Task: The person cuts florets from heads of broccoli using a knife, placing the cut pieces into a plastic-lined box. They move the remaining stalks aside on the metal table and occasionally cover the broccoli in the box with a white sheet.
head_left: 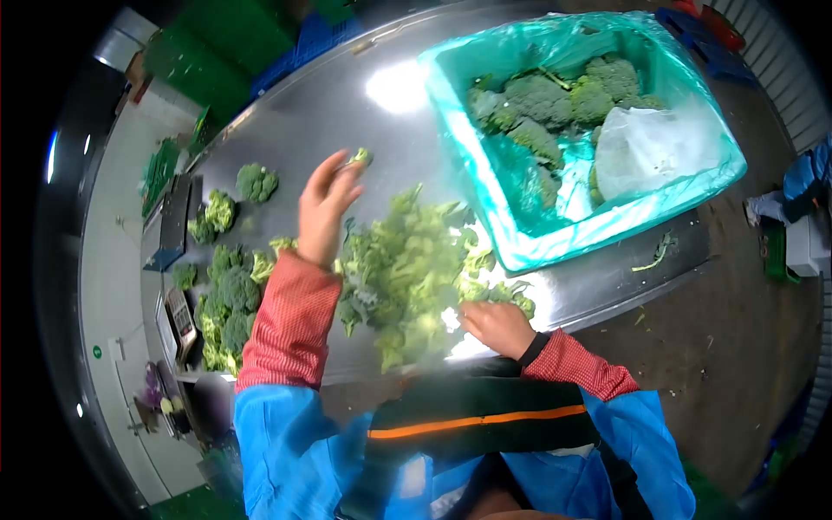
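Observation:
My left hand [325, 208] is raised over the metal table, its fingers curled and slightly blurred. A small broccoli floret [360, 157] shows at its fingertips. My right hand [498, 328] is low at the near side of the table, fingers closed and pointing left; what they hold, if anything, is hidden. A heap of cut broccoli florets [412, 260] lies between my hands, hazy in the middle of the view. More green pieces [511, 299] lie just beyond my right hand.
A crate lined with a green plastic bag [503, 247] stands at the back right, holding broccoli heads [542, 100] and a clear plastic sheet [654, 147]. Broccoli [234, 299] is piled at the table's left, beside a scale [179, 316]. A person's blue sleeve [806, 173] shows at far right.

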`<state>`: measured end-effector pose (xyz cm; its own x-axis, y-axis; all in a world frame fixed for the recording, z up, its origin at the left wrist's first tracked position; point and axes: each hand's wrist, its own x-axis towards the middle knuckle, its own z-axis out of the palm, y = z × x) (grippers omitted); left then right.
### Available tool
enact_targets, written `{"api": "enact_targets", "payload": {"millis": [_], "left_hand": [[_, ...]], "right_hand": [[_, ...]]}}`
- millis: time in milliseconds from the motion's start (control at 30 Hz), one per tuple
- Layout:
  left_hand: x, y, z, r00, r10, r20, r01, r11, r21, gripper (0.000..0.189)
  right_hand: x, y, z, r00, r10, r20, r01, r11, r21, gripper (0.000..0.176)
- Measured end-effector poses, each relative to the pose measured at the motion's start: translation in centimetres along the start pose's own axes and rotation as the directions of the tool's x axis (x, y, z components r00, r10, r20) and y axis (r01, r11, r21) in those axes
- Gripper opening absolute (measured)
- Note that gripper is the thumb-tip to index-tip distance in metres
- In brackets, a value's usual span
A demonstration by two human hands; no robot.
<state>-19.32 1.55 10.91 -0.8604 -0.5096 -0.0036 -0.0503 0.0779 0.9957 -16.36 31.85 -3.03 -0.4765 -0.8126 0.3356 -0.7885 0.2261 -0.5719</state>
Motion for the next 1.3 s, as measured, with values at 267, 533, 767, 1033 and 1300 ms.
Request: {"api": "enact_targets", "payload": {"millis": [267,533,767,1033,1300], "left_hand": [[13.3,-0.5,23.5,0.667,0.262,0.697,-0.705,0.525,0.477,0.068],[19.1,-8.1,33.8,0.882,-0.034,0.470,-0.468,0.055,0.882,0.109],[18.6,-6.7,33.9,0.856,-0.028,0.516,-0.512,0.089,0.854,0.103],[16.6,-1.9,31.6,0.807,0.087,0.584,-0.589,0.043,0.807,0.092],[15.0,9.0,20.1,0.858,0.039,0.511,-0.242,0.910,0.338,0.099]], "right_hand": [[-3.6,3.9,-2.6,0.995,0.084,0.058,-0.082,0.996,-0.028,0.015],[-6.8,7.3,-6.0,0.993,0.114,-0.044,-0.115,0.993,-0.034,0.019],[-7.9,7.7,-7.4,0.960,0.279,0.017,-0.276,0.957,-0.091,0.016],[-8.0,7.2,-8.0,0.977,0.213,-0.026,-0.214,0.976,-0.042,0.014],[-5.7,3.9,-7.7,0.999,0.015,0.031,-0.013,0.997,-0.080,0.014]]}}
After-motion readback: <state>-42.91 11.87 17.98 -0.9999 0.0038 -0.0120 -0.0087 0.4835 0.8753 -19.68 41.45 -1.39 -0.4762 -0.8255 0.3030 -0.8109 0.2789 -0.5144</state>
